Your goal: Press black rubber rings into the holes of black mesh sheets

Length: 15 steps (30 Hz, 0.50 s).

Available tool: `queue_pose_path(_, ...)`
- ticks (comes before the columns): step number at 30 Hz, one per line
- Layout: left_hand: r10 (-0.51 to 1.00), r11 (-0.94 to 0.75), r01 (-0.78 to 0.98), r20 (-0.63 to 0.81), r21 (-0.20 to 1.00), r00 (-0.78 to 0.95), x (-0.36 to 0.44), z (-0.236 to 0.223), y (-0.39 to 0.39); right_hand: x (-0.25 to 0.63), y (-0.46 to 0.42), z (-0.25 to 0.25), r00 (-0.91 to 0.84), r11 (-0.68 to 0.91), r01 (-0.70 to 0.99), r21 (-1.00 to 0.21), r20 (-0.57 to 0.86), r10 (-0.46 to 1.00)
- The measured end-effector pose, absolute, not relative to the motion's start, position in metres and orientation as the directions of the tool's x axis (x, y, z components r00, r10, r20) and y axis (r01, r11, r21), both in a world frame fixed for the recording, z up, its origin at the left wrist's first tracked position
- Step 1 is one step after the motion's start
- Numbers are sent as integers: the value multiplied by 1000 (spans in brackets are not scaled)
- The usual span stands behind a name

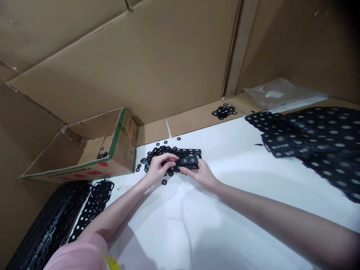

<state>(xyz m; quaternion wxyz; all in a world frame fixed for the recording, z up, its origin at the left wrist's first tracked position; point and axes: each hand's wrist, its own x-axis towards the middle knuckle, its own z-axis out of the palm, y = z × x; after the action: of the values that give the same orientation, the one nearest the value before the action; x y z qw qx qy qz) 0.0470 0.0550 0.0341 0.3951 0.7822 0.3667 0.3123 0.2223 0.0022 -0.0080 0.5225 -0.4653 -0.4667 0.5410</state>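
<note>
A short black strip with round grey discs point(189, 161) is between my hands, over the white table. My right hand point(204, 174) pinches its right end between thumb and fingers. At its left end, my left hand point(160, 168) has thumb and fingertips closed together; whatever is in that pinch is too small to make out. Under and behind the hands lies a pile of black perforated sheet point(192, 152) and small black rings with pale centres point(157, 152). One loose ring point(164, 182) lies in front of the left hand.
An open cardboard box point(123, 150) with a green edge stands left, some rings inside. Black perforated material point(97, 202) lies below it. A large black dotted sheet point(323, 138) covers the right side. Behind are a ring cluster point(223, 111), a clear plastic bag point(284, 93) and cardboard walls point(168, 63).
</note>
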Motion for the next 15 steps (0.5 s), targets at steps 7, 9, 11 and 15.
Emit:
queue_pose_path(7, 881, -337, 316, 178, 887, 439, 52, 35, 52, 224, 3, -4, -9, 9, -10, -1000, 9, 1000)
queue_pose_path(9, 902, -299, 304, 163, 905, 400, 54, 34, 54, 223, 3, -5, -8, 18, 12, -1000, 18, 1000)
queue_pose_path(11, 918, -265, 283, 150, 922, 368, 55, 33, 57, 223, 2, -5, -10, 19, 26, -999, 19, 1000)
queue_pose_path(15, 943, -218, 237, 142, 947, 301, 58, 34, 65, 221, 1, -4, -29, -5, 3, -1000, -5, 1000)
